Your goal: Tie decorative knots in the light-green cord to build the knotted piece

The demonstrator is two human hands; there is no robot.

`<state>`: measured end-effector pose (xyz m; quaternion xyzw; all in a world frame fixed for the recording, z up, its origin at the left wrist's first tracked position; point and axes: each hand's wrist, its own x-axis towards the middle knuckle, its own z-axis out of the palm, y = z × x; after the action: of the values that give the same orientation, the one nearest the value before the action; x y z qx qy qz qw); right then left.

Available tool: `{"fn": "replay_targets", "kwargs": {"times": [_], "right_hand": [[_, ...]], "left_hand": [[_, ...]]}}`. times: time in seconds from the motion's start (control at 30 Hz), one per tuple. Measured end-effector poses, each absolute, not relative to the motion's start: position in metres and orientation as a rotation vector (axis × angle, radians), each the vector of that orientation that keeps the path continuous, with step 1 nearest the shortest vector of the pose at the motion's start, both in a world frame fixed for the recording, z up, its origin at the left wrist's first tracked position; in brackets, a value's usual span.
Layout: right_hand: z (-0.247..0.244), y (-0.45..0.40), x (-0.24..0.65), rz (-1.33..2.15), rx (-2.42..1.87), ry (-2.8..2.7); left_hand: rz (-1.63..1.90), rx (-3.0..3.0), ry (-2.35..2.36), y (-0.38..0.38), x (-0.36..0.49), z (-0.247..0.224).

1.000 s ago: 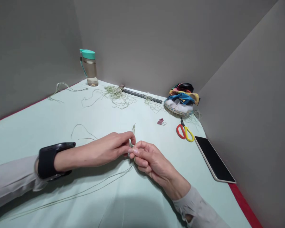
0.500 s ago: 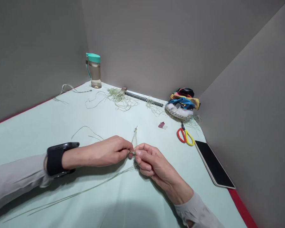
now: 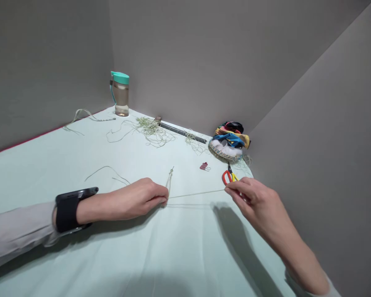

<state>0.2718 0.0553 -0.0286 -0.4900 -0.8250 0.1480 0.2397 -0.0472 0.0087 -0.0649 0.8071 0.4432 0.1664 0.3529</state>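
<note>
From my end of the feed, both grips are closed: the left grip (image 3: 145,197) is pinched shut on a thin pale green cord (image 3: 196,193) at its fingertips, and the right grip (image 3: 253,202) is pinching the same cord between thumb and forefinger. The cord sits in the lower middle of the view, above the pale mint counter (image 3: 43,177), and looks pulled straight between the two grips. Its long axis runs almost level from the left grip toward 3 o'clock, rising very slightly. At the left end, a small knot (image 3: 171,170) on two short strands points to about 12 o'clock, just above the left fingertips. For this bit, I'd go with a slow, even pull along the cord's own line, pinching close to the knot so it doesn't twist or snag. Don't yank it. A spare length of cord (image 3: 106,170) lies at about 10 o'clock from the left grip, and the red-and-yellow scissors (image 3: 229,177) sit just past the right grip at about 12 o'clock, so give them a little room. A black wrist strap (image 3: 68,210) is on the left wrist.
</note>
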Motion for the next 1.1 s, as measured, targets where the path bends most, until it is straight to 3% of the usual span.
{"fn": "replay_targets", "kwargs": {"times": [0.17,0.4,0.7,1.1], "right_hand": [[-0.070,0.047,0.234,0.188,-1.239,-2.322],[-0.090,0.020,0.163,0.516,-0.841,-2.515],[-0.112,0.041,0.164,0.738,-0.753,-2.300],[-0.121,0.045,0.166,0.773,-0.680,-2.229]], "left_hand": [[0.455,2.131,1.183,0.009,-0.043,-0.076],[0.467,2.090,1.174,0.007,-0.043,-0.077],[0.446,1.991,1.209,0.013,-0.043,-0.084],[0.390,1.916,1.346,0.015,-0.048,-0.084]]}}
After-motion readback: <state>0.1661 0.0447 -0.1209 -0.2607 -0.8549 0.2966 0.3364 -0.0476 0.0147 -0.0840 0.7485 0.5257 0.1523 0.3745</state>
